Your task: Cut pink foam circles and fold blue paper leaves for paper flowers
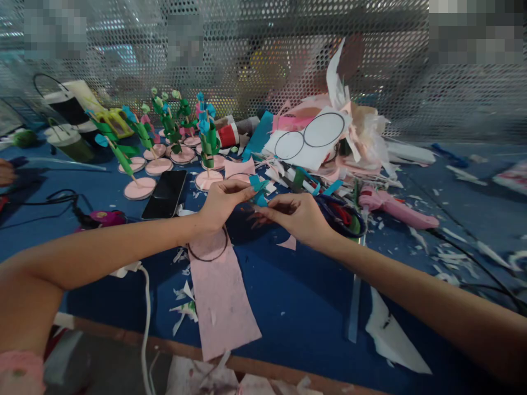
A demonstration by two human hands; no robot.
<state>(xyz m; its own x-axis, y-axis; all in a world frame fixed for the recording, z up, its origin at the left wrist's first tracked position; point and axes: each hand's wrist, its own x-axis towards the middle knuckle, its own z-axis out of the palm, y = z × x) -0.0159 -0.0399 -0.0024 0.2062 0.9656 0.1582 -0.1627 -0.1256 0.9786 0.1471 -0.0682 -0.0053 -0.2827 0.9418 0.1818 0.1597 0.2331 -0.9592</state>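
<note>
Between my hands, over the middle of the blue table, is a small piece of blue paper [258, 185], folded or curled. My left hand [222, 203] pinches it from the left with thumb and forefinger. From the right, my right hand [294, 214] pinches its lower end with the fingertips. Below my left wrist lies a pink paper strip [222, 307] with a dark circle drawn on it. A black phone [165, 193] rests left of my left hand. Scissors [341, 214] with dark handles lie just beyond my right hand.
Paper flowers [206, 123] on round pink bases stand at the back left. A heap of paper scraps [313, 129] fills the back right. A pink glue gun [397, 207] and a clear glue stick [354, 307] lie to the right. Another person's hand [6, 173] shows at the left edge.
</note>
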